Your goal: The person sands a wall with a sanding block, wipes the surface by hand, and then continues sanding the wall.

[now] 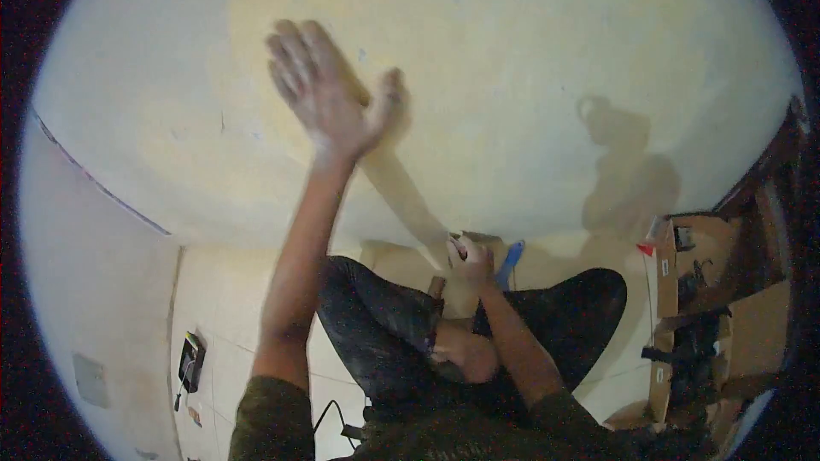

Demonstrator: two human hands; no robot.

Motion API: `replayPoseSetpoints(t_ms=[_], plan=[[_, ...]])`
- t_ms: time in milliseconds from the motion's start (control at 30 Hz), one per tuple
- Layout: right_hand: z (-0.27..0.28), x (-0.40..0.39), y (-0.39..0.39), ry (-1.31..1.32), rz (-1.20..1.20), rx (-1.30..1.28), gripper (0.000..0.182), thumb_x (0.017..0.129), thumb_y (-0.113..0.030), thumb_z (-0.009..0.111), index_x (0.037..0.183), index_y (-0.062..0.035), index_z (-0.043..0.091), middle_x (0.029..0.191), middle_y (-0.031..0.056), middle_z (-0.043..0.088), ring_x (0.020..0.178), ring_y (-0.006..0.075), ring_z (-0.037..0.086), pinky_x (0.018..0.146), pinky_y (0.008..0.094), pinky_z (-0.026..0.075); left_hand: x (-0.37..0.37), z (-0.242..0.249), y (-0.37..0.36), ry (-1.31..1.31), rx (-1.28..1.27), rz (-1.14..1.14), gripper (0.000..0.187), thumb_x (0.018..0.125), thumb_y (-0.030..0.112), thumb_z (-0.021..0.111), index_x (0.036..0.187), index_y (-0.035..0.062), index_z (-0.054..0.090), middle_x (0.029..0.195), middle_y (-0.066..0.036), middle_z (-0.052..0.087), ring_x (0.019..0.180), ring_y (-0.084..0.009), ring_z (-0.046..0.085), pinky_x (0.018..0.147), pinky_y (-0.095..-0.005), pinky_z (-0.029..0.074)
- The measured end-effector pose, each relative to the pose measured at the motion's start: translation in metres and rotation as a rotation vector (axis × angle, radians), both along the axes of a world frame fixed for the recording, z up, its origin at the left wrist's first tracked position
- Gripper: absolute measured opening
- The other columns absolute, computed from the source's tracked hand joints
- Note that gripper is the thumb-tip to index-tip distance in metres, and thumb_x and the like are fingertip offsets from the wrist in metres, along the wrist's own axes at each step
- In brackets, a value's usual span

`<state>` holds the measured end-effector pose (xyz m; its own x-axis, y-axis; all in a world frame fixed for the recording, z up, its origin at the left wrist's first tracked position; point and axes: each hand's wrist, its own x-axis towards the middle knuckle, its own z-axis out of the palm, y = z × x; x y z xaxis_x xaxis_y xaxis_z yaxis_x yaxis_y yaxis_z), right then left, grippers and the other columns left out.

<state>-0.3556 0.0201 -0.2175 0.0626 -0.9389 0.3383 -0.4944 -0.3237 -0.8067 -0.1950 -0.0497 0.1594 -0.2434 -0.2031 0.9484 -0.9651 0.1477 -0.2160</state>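
Note:
My left hand (331, 107) is spread against or close in front of the pale yellow wall (495, 77), fingers upward and thumb out to the right. Whitish dust coats its fingers, and its shadow falls on the wall just beside it. Low down near the foot of the wall, my right hand (471, 265) is closed, with a small dark edge showing at its fingers; I cannot tell what it holds. Just right of that hand stands a blue handle-like thing (511, 263). A short brown piece (436, 286) shows to its left, by my crossed legs.
Tiled floor (231, 290) surrounds my folded legs (384, 316). At the right are open cardboard boxes (666, 277) with dark items inside. A black tray (191, 363) with a thin tool lies at the left. A black cable (329, 410) loops near my lap.

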Motion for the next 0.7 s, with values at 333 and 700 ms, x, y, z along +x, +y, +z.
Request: replayPoseSetpoints(t_ms=[333,700], plan=[[-0.012,-0.002,-0.005,-0.039,0.056,0.086,0.028,0.09,-0.034,0.069,0.093,-0.0067,0.071,0.074,0.0165,0.068,0.067,0.0353,0.068,0.063,0.0447,0.052,-0.106,-0.058,-0.002,-0.509,0.453,-0.28,0.085,0.088,0.055,0.061,0.153,0.0071,0.036,0.16,-0.019,0.031,0.15,-0.0386,0.02,0.122,-0.0574,0.008],[-0.004,-0.003,-0.012,-0.091,0.04,0.079,0.029,0.087,-0.035,0.071,0.082,-0.0062,0.067,0.07,0.0163,0.066,0.067,0.0375,0.066,0.063,0.0461,0.051,-0.117,0.092,-0.011,-0.258,-0.134,-0.275,0.083,0.085,0.054,0.067,0.152,0.0117,0.042,0.158,-0.024,0.032,0.149,-0.0434,0.023,0.119,-0.0601,0.013]])
